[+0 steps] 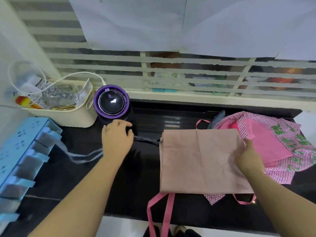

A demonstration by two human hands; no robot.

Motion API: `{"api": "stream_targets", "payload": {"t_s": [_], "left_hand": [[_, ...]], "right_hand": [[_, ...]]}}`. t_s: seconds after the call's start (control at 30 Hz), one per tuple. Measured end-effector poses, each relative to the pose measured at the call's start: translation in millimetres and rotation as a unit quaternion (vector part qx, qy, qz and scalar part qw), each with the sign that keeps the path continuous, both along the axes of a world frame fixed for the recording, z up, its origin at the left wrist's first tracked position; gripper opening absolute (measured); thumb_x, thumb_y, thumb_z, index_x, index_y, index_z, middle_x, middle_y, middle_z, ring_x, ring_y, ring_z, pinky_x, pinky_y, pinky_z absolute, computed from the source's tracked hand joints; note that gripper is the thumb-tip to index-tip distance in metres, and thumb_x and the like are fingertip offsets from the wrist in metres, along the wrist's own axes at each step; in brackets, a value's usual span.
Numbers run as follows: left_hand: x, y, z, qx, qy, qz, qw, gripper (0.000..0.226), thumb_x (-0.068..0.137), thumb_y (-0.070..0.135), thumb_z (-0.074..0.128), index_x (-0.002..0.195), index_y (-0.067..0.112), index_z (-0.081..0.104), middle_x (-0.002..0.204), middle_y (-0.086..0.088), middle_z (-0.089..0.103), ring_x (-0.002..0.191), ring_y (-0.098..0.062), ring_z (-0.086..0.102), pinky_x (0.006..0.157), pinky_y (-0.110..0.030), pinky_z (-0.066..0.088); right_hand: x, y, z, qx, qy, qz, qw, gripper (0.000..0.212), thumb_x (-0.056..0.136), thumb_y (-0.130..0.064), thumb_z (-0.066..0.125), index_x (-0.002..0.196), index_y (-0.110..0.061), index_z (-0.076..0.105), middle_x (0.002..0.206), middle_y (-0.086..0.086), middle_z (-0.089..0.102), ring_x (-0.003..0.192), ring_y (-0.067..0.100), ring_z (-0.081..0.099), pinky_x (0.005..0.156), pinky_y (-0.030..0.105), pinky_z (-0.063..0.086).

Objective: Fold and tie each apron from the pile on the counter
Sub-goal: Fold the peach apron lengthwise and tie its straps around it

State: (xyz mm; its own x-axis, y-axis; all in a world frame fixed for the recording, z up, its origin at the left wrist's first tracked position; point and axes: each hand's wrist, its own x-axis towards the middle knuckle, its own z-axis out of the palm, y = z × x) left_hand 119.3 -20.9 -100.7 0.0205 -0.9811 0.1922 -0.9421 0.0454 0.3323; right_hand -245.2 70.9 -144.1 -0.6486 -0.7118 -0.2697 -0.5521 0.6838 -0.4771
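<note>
A folded beige-pink apron (200, 161) lies flat on the black counter (130, 177). Its thin grey tie strap (147, 140) runs left from the top left corner. My left hand (117, 139) grips that strap, and the loose end (82, 155) trails further left. My right hand (248, 157) rests on the apron's right edge, its fingertips hidden in the cloth. Behind and to the right lies the pile of aprons (280, 146), pink and pink-checked with green print. Pink straps (162, 214) hang over the counter's front edge.
A purple-rimmed round appliance (111, 102) stands just behind my left hand. A cream basket (68, 106) of packets sits at the back left, and a blue organiser (22, 154) lines the left edge. A louvred window (171, 71) runs along the back.
</note>
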Motion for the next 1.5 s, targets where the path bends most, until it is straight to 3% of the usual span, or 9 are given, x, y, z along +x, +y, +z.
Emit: {"api": "stream_targets", "payload": {"t_s": [0.13,0.33,0.47,0.57,0.73,0.93,1.07,1.27,1.5], "left_hand": [[-52.8,17.4,-22.1,0.068,0.043,-0.164,0.983,0.025,0.09,0.015,0.057,0.113,0.018,0.064,0.116,0.001,0.055,0.103,-0.021,0.056,0.099,-0.038,0.042],[-159.3,47.3,-46.4,0.253,0.048,-0.379,0.889,0.044,0.097,0.014,0.044,0.141,0.019,0.043,0.141,0.004,0.04,0.122,-0.016,0.046,0.102,-0.03,0.04],[-203.9,53.5,-58.0,0.352,0.255,-0.284,0.855,0.051,0.093,0.01,0.051,0.142,0.017,0.039,0.136,-0.003,0.042,0.113,-0.019,0.051,0.101,-0.031,0.041],[-215.9,50.4,-58.1,0.444,0.487,-0.095,0.746,0.027,0.095,0.013,0.053,0.11,0.034,0.046,0.102,-0.001,0.052,0.079,-0.017,0.052,0.073,-0.039,0.049],[-214.4,37.8,-68.0,0.507,0.578,0.011,0.64,0.03,0.1,0.039,0.043,0.123,0.05,0.028,0.091,-0.003,0.054,0.075,-0.017,0.056,0.065,-0.031,0.049],[-189.3,21.6,-59.1,0.564,0.649,0.01,0.511,0.073,0.089,0.073,0.025,0.107,0.019,0.07,0.094,-0.007,0.066,0.078,-0.024,0.055,0.067,-0.033,0.037],[-130.5,5.6,-60.1,0.523,0.652,0.077,0.543,0.078,0.09,0.071,0.025,0.128,0.011,0.057,0.127,-0.014,0.061,0.118,-0.034,0.055,0.087,-0.044,0.048],[-91.0,16.9,-62.6,0.464,0.648,0.126,0.591,0.068,0.092,0.066,0.032,0.119,0.012,0.063,0.115,-0.012,0.068,0.111,-0.029,0.06,0.089,-0.041,0.049],[-99.3,26.7,-62.7,0.393,0.53,0.113,0.743,0.02,0.097,0.016,0.046,0.096,0.02,0.066,0.1,-0.011,0.071,0.097,-0.032,0.066,0.093,-0.052,0.051]], "right_hand": [[-9.1,10.6,4.1,-0.051,-0.046,0.035,0.997,0.062,0.09,-0.001,0.054,0.145,-0.012,0.028,0.121,0.026,0.057,0.104,0.044,0.057,0.09,0.052,0.045],[-28.9,23.3,5.5,-0.047,-0.15,0.043,0.987,0.067,0.085,-0.005,0.066,0.143,-0.01,0.033,0.127,0.01,0.052,0.108,0.033,0.057,0.094,0.049,0.048],[-36.6,28.1,13.3,-0.03,-0.251,-0.005,0.968,0.054,0.082,-0.015,0.073,0.13,-0.011,0.049,0.11,0.004,0.062,0.089,0.024,0.065,0.075,0.037,0.054],[-35.8,27.9,29.7,0.016,-0.354,0.037,0.934,0.03,0.085,-0.005,0.065,0.113,-0.012,0.06,0.098,0.004,0.072,0.084,0.023,0.071,0.072,0.036,0.058],[-10.0,12.1,67.7,-0.005,-0.333,0.173,0.927,0.036,0.083,0.005,0.056,0.109,-0.02,0.062,0.1,0.002,0.072,0.089,0.017,0.07,0.08,0.031,0.058],[62.9,-2.1,78.8,-0.031,-0.253,0.22,0.941,0.055,0.074,-0.015,0.061,0.128,-0.023,0.052,0.093,-0.003,0.067,0.083,0.01,0.063,0.075,0.026,0.052],[111.0,-12.1,54.2,-0.053,-0.216,0.215,0.951,0.064,0.084,-0.01,0.053,0.144,-0.024,0.035,0.073,-0.008,0.05,0.065,0.005,0.046,0.054,0.012,0.032],[177.6,-11.9,9.7,-0.042,-0.234,0.238,0.942,0.05,0.086,-0.013,0.051,0.132,-0.028,0.039,0.085,-0.009,0.053,0.08,0.011,0.053,0.075,0.026,0.046],[154.3,10.9,-19.6,-0.019,-0.08,0.386,0.919,0.054,0.087,-0.024,0.054,0.14,-0.02,0.041,0.103,0.002,0.062,0.095,0.021,0.058,0.088,0.035,0.047]]}}
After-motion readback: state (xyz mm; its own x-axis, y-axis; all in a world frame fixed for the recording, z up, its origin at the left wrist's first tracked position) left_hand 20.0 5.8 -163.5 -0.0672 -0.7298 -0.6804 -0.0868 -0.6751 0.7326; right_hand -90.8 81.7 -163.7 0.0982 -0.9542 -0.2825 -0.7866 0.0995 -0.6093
